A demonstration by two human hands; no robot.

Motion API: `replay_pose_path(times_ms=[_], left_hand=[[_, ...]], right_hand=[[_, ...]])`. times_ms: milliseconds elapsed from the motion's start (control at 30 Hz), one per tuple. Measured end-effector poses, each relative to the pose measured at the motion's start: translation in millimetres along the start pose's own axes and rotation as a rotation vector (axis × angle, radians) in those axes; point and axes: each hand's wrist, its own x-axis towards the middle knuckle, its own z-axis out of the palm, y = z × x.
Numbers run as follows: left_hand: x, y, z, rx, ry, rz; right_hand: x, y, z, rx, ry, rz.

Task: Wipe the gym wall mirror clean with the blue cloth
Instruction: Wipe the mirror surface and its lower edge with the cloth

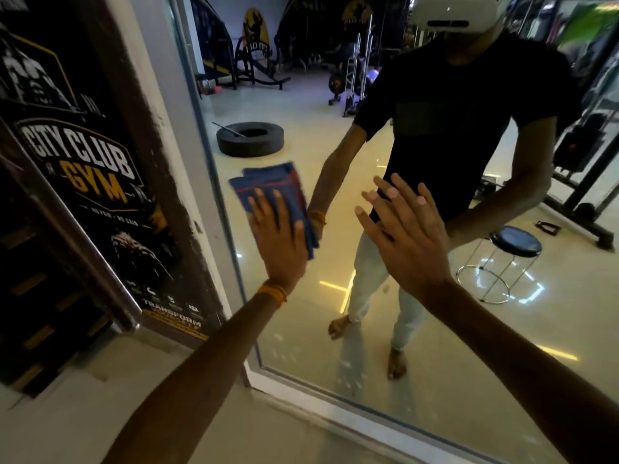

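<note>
Pressing the blue cloth flat to the mirror near its left edge: my left hand, arm outstretched, fingers straight and spread over the cloth. My right hand — palm forward, fingers released — lies against the glass alongside.

Poster beside mirror: "CITY CLUB GYM"; lower edge: "TRANSFORM".

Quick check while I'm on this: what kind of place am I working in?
A gym, most likely: the wall poster reads City Club Gym, and the mirror reflects a large tyre and weight machines.
</note>
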Motion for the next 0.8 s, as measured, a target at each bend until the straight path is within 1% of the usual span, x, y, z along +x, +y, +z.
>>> replay_pose_path(times_ms=[67, 100, 133, 233, 300, 333, 400, 467, 633, 700, 800], left_hand=[[6.8, -3.6, -5.8, 0.067, -0.048, 0.216], [27.2, -13.6, -11.2, 0.067, -0.037, 0.261], [52.5, -23.9, -19.2, 0.074, -0.009, 0.263], [121.5, -48.7, -41.4, 0.094, 0.114, 0.176], [119.4, -43.6, -40.0, 0.108, 0.128, 0.159], [108.4, -37.3, -34.6, 0.099, 0.109, 0.166], [87.2, -30.3, -27.4, 0.066, 0.042, 0.219], [96.4, -37.4, -32.4, 0.084, 0.010, 0.310], [175.6, -25.9, -60.3, 0.105, 0.127, 0.425], [165.1, -38.1, -49.9, 0.093, 0.098, 0.472], [84.9, -81.6, -28.5, 0.084, -0.017, 0.497]], right_hand=[[30.8, -5.4, 5.3, -0.159, 0.075, -0.051], [43.6, -6.3, 8.7, -0.216, 0.100, -0.065], [53.7, -7.7, 12.1, -0.236, 0.115, -0.052], [64.0, -15.3, 19.5, -0.296, 0.115, -0.005], [62.1, -18.1, 23.6, -0.330, 0.117, -0.014], [62.5, -18.4, 25.0, -0.344, 0.133, -0.013], [63.6, -18.5, 25.8, -0.364, 0.152, -0.016], [64.2, -18.9, 26.2, -0.376, 0.154, -0.021], [60.3, -22.3, 31.2, -0.374, 0.162, 0.020], [57.5, -24.3, 33.9, -0.377, 0.146, 0.038], [55.7, -26.2, 36.2, -0.388, 0.134, 0.031]])
